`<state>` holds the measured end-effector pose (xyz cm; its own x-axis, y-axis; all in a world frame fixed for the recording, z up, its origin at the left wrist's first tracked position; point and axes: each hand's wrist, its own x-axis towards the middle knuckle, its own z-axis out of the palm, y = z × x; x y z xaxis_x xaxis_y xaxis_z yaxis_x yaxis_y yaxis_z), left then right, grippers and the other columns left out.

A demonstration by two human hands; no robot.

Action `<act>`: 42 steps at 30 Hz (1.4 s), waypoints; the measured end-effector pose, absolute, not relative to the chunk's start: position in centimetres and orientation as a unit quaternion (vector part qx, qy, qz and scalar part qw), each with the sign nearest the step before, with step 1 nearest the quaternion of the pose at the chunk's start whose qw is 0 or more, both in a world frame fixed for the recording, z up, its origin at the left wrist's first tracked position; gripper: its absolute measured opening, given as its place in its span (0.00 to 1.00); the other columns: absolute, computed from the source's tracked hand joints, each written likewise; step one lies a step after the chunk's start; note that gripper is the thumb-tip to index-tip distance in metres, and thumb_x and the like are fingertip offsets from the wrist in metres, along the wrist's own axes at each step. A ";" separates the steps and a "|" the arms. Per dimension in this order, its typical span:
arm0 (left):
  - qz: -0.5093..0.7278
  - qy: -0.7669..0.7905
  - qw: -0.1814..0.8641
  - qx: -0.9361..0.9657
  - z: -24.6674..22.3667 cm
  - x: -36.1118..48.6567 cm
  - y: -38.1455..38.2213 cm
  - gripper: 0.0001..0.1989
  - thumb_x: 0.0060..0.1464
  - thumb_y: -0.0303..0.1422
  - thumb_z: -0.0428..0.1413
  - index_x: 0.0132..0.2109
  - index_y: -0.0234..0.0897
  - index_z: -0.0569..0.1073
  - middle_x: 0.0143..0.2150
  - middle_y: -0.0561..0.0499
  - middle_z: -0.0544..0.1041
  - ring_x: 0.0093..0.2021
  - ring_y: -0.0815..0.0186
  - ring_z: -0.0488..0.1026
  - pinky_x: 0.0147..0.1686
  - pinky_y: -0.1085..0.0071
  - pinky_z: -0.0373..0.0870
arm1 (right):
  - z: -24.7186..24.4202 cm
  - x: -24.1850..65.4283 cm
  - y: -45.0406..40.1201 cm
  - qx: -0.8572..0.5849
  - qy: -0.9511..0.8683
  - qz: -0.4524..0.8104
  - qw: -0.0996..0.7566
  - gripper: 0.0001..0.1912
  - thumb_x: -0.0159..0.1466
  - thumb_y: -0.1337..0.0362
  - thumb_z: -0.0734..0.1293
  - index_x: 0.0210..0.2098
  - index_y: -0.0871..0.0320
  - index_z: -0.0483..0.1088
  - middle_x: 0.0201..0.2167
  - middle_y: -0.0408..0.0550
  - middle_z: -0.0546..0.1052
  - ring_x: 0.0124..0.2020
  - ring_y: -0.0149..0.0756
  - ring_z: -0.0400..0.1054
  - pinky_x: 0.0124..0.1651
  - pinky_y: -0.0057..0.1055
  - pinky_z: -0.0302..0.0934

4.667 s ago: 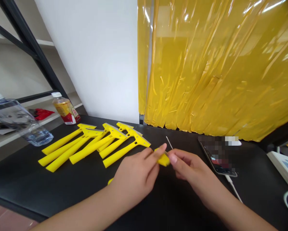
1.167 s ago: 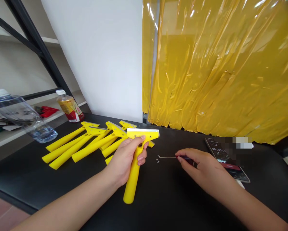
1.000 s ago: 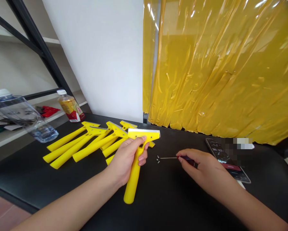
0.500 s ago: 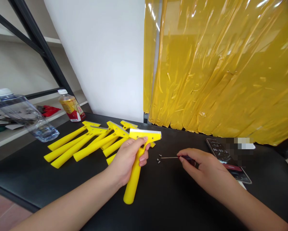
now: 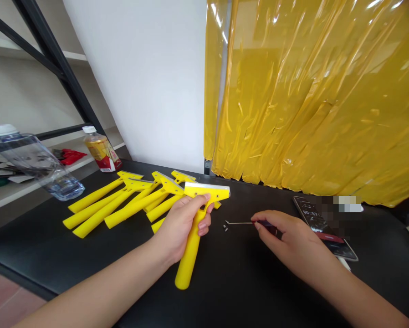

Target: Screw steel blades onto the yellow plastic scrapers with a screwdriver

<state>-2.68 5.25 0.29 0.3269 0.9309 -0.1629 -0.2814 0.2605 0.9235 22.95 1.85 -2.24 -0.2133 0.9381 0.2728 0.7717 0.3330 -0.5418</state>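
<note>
My left hand is closed around a yellow scraper, its head up and its handle pointing toward me. A metal strip runs along the top of the head, and two small holes or screws show in its face. In my right hand is a screwdriver, pinched by the handle, its thin shaft pointing left. The shaft's tip meets one of a few small screws on the black table. Several more yellow scrapers lie to the left of my left hand, partly overlapping.
A phone showing a timer lies beyond my right hand. At the left are a clear plastic bottle and a smaller drink bottle. Yellow plastic sheeting hangs behind the black table. A shelf rack stands at left.
The screwdriver's tip has gone from just short of the screws to touching one of them. My left hand and its scraper have barely moved.
</note>
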 end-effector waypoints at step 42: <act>0.355 0.396 0.797 0.287 -0.7 -2.2 5.0 0.07 0.63 0.33 0.57 0.42 0.36 0.67 0.31 0.53 0.70 0.21 0.75 0.61 0.19 0.77 0.58 | 0.2 23.2 0.7 -0.454 -0.803 0.019 0.387 0.12 0.71 0.66 0.66 0.52 0.48 0.73 0.41 0.42 0.79 0.40 0.33 0.76 0.44 0.30 0.68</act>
<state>-2.15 5.05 -0.69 0.4357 0.7923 -0.4271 -0.3383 0.5838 0.7380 23.21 0.72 0.24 -0.2892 0.7431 0.6035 0.7141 0.5873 -0.3810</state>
